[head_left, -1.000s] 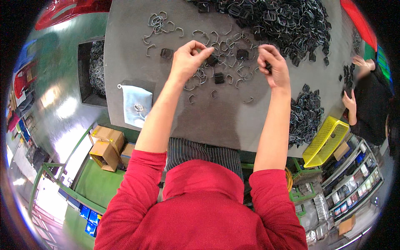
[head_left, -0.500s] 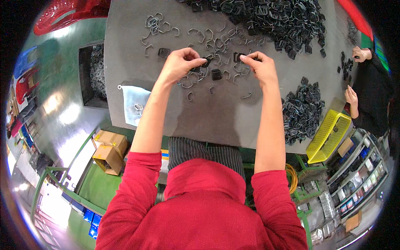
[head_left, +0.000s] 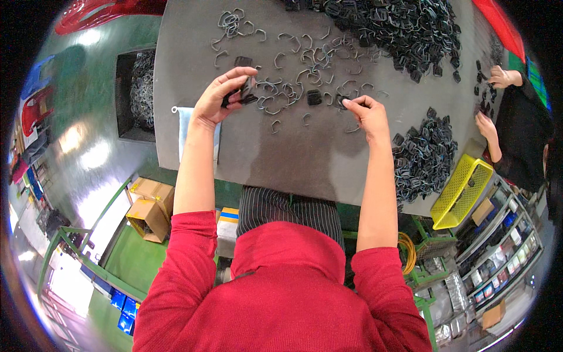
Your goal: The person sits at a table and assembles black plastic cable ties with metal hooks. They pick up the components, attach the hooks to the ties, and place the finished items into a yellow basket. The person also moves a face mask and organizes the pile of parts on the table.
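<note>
Black buckle [head_left: 314,97] lies amid bent wires [head_left: 316,57], centre table [head_left: 293,158]. Left hand [head_left: 220,101], half-curled, holds dark pieces [head_left: 248,98]; right hand [head_left: 368,116] pinches another dark piece [head_left: 341,101]. Apparently gathering; next pickup calls for a narrow fingertip pinch.

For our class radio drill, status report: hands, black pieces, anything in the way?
Left hand holding black pieces. Right hand pinching a dark piece. Lone black piece between them; bent wires scattered about, possibly in the way.

Left fingers [head_left: 237,73] partly hide black pieces [head_left: 247,88]; the top edge crops the large black heap [head_left: 399,32].
</note>
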Available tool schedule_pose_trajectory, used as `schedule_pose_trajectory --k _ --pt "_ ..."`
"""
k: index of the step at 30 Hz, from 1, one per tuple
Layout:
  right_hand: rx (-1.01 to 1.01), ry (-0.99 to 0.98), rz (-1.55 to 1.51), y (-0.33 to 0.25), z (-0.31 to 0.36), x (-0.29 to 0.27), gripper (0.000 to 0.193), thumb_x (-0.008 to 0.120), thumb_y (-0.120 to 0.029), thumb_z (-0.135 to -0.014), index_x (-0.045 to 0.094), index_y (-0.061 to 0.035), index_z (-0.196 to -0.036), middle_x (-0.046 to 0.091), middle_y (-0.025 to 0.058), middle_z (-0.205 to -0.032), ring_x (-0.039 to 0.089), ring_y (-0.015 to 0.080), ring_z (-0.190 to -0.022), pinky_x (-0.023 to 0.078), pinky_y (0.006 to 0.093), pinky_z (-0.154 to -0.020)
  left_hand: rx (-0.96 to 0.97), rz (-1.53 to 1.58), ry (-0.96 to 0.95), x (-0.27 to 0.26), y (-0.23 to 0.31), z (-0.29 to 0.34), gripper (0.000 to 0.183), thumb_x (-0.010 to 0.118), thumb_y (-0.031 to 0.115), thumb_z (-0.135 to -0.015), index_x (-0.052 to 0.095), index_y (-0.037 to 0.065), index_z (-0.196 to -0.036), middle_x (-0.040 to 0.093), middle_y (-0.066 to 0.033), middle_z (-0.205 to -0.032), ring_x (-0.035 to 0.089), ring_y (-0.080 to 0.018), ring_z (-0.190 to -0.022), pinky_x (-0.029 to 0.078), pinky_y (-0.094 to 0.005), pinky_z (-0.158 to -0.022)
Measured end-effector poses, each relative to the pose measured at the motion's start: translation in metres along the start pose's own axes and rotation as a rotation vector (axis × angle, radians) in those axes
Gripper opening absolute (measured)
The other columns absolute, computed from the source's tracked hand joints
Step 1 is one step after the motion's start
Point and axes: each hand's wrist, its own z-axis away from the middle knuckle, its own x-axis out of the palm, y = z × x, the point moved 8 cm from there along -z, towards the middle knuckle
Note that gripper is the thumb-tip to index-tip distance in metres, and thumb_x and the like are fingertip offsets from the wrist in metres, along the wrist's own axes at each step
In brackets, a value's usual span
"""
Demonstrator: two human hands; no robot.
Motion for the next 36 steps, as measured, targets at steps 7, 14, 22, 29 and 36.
schedule_pose_trajectory --k 7,14,22,29,36 --pt "0.058 -0.062 -0.118 0.006 0.012 0.006 0.019 0.077 -0.018 -0.071 0.059 -0.0106 -0.067 0.046 -0.0065 -0.056 0.038 0.0029 -0.048 0.022 0.0202 -0.042 -0.094 -0.41 0.363 -0.056 -0.004 -0.001 0.029 0.064 0.032 -0.083 0.062 0.008 -0.099 0.052 0.0046 -0.065 0.04 -0.0022 -0.054 0.031 -0.0183 -0.044" --pt "-0.001 -0.223 -0.175 -0.003 0.023 0.018 0.014 0.072 -0.015 -0.073 0.058 -0.0108 -0.076 0.053 -0.0035 -0.066 0.042 0.0027 -0.052 0.025 0.0187 -0.043 0.157 -1.294 0.745 -0.054 0.031 -0.006 0.048 0.072 0.038 -0.074 0.058 0.005 -0.105 0.065 -0.0098 -0.075 0.063 -0.0222 -0.073 0.048 -0.034 -0.069" --pt "-0.163 -0.475 -0.036 -0.028 0.026 0.058 0.02 0.067 -0.014 -0.075 0.058 -0.0091 -0.092 0.06 0.0013 -0.081 0.055 0.0097 -0.065 0.041 0.0231 -0.052 0.071 -1.47 0.79 -0.032 0.035 -0.027 0.043 0.068 0.038 -0.076 0.061 0.004 -0.102 0.067 -0.0162 -0.089 0.064 -0.0302 -0.088 0.049 -0.0409 -0.077" --pt "-0.58 0.011 1.102 -0.037 0.008 0.089 0.037 0.07 -0.019 -0.074 0.05 -0.0146 -0.105 0.065 0.01 -0.092 0.064 0.0342 -0.083 0.048 0.0453 -0.067 0.02 -1.297 0.692 -0.045 0.025 -0.015 0.034 0.069 0.035 -0.074 0.066 0.005 -0.091 0.067 -0.0126 -0.088 0.064 -0.0266 -0.085 0.049 -0.037 -0.076" --pt "-0.416 0.011 1.036 -0.031 0.002 0.078 0.022 0.057 -0.013 -0.077 0.058 -0.0109 -0.098 0.066 0.0152 -0.088 0.064 0.0338 -0.086 0.05 0.0461 -0.072 0.1 -1.053 0.637 -0.014 -0.007 0.024 0.031 0.069 0.032 -0.077 0.065 0.002 -0.084 0.06 -0.0014 -0.067 0.052 -0.0088 -0.063 0.041 -0.0252 -0.058"
